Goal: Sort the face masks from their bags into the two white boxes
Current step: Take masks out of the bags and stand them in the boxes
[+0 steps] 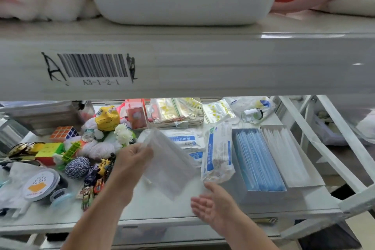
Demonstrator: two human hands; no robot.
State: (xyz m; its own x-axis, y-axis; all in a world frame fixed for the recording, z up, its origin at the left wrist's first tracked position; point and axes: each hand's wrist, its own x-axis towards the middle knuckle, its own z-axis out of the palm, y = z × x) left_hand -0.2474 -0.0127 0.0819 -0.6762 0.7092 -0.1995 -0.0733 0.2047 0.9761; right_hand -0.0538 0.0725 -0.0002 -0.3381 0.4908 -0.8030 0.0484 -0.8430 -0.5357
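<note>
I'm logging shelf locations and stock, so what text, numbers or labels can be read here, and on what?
"A3-1-2-1": printed under the barcode on the shelf label.
"A": handwritten mark left of that barcode.
Scrawl right of the barcode: illegible.
Mask bags: blue Chinese print, too blurred.
Round lid, jar label: too small.
Pale translucent item in the left hand: no print seen.

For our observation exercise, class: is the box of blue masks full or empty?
Full: the blue masks stand packed on edge across the whole white box, from wall to wall.
</note>
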